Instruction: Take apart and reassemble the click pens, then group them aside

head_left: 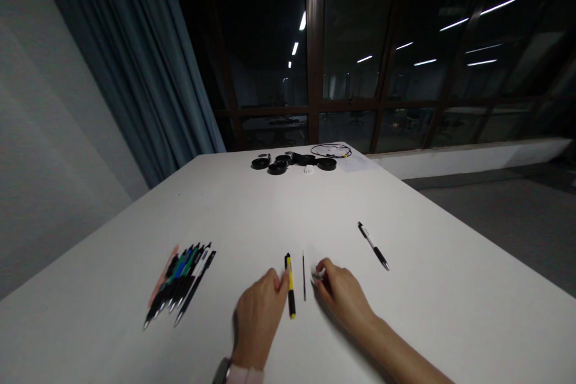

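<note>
My left hand [261,311] is closed, thumb and forefinger at the left side of a yellow and black pen [290,281]. Just right of that pen, a thin dark refill [303,276] lies on the white table [252,216]. My right hand [344,294] is pinched beside the refill. Something small and whitish shows at its fingertips, too indistinct to name. Farther to the right rests a white and black click pen [373,246]. On the left, several pens [182,279] in black, white, blue, green and pink lie side by side, tips toward me.
Toward the table's far end sit several round black parts [277,168], a small white item [308,169] and a coiled black cable [330,150] near some paper [357,163]. A blue curtain [135,60] hangs at the left; dark windows stand behind the table.
</note>
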Motion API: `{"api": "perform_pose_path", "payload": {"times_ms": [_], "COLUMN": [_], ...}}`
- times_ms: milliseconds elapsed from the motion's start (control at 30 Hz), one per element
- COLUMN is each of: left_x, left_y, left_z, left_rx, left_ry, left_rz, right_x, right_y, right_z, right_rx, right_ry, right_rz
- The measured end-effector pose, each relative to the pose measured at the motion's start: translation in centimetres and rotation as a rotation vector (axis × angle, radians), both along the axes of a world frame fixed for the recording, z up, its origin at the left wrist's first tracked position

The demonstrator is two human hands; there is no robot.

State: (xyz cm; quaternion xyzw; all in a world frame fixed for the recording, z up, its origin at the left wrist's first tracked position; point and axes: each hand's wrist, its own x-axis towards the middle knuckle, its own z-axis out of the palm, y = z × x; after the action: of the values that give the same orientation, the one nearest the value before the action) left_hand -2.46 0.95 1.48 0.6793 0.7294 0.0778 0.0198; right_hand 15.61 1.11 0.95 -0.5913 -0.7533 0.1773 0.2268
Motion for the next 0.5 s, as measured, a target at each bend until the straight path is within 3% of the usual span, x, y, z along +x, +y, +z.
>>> {"api": "perform_pose_path", "payload": {"times_ms": [233,500], "left_x": [-1.9,-1.6], "left_y": [0.0,-0.1], "left_z": [0.4,0.7], "left_rx": [-0.036,-0.068], "left_ry": [0.028,0.022], "left_rz": [0.074,0.078], "right_x": [0.0,0.1], "right_y": [0.5,0.9], "right_z": [-0.3,-1.4], "right_rx": [0.042,0.13], "right_ry": [-0.149,-0.194], "right_rz": [-0.029,0.002]}}
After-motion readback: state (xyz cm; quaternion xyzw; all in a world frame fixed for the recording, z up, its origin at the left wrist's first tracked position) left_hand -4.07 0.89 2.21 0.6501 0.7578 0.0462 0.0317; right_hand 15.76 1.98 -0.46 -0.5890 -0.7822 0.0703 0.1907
